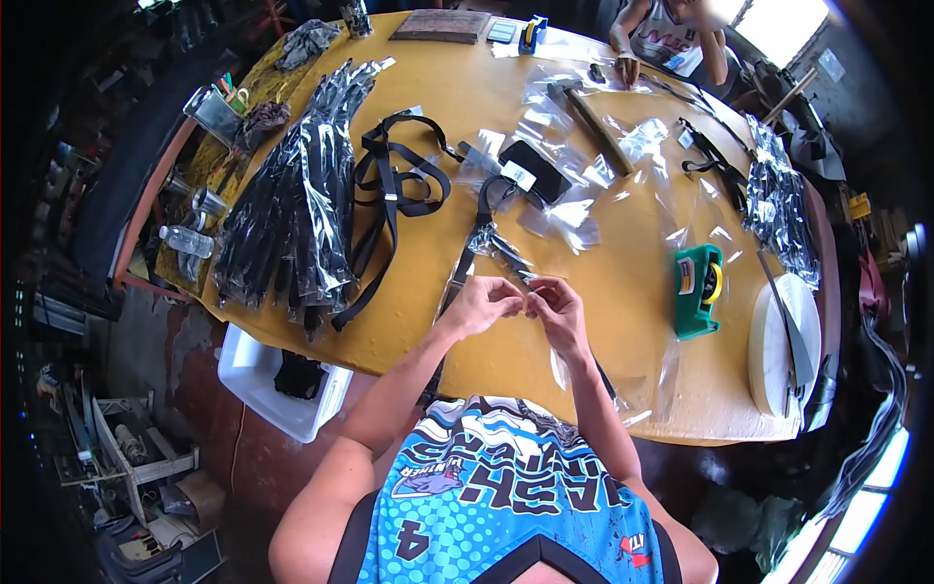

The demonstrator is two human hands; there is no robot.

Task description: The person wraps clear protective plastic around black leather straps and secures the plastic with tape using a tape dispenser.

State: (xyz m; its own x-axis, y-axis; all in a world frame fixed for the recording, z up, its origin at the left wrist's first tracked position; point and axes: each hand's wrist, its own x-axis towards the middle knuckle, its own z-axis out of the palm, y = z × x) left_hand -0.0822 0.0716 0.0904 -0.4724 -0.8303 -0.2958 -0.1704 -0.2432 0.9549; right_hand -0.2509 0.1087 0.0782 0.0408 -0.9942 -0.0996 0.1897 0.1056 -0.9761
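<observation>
Left hand (pixel 484 306), right hand (pixel 556 310) pinch closed, contents unclear; black strap (pixel 484 202) looks light, floppy; grip its end.

Strap (pixel 393 218): black woven webbing, matt. Bundled sleeves (pixel 313 200): transparent plastic film, glossy, creased. Tape dispenser (pixel 692 315): green plastic, smooth. Bench (pixel 411 297) covering: smooth, low sheen; apparently vinyl, though fine texture is unresolved. Board (pixel 438 26): brown wood, matt. Bottle (pixel 187 241): clear plastic. Storage bin (pixel 282 413): white plastic, smooth.
</observation>
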